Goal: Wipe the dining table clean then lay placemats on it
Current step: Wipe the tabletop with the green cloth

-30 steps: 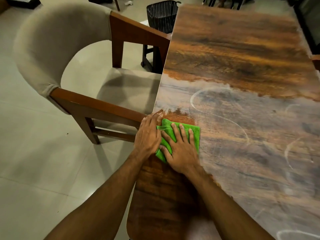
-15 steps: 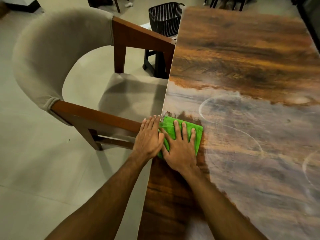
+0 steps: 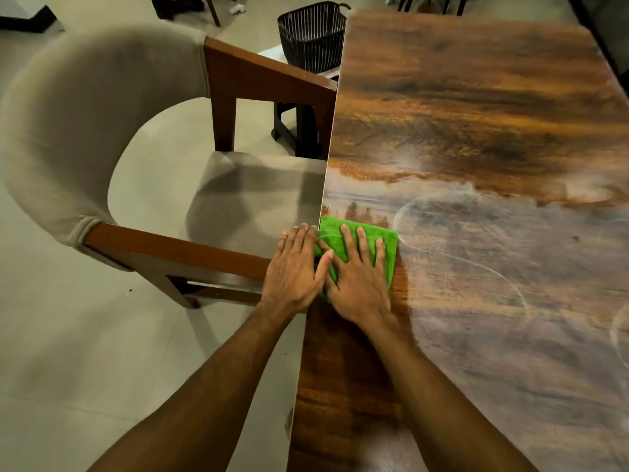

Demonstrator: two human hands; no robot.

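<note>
Green cloth [image 3: 331, 231], folded into a small pad, lies flat on the tabletop [image 3: 476, 97] right at its left edge, near the person. It looks soft, light and limp. It would likely bunch or unfold if pinched at one corner, so it is best driven by a flat palm pressing on its middle. The wood is smooth and glossy, so the pad should slide easily under steady pressure.

The right hand [image 3: 357, 281] rests flat on the cloth, fingers straight and slightly spread, covering most of it. Green shows only past the fingertips and along the right side. The left hand [image 3: 294, 267] lies beside it at the table's edge, fingers straight and close together. Its thumb reaches onto the cloth's left edge and meets the right hand. Neither hand curls round anything; both simply press down.

A dull grey film with pale curved streaks covers the tabletop to the right of the hands. A strip along the near left edge, under the forearms, shines dark brown, as does the far end. Wiping seems partly done. No placemats are in view.

A chair [image 3: 102, 131] with a curved padded back stands just left of the table, its seat tucked against the edge. A dark basket [image 3: 311, 35] sits beyond it at the far left corner.
</note>
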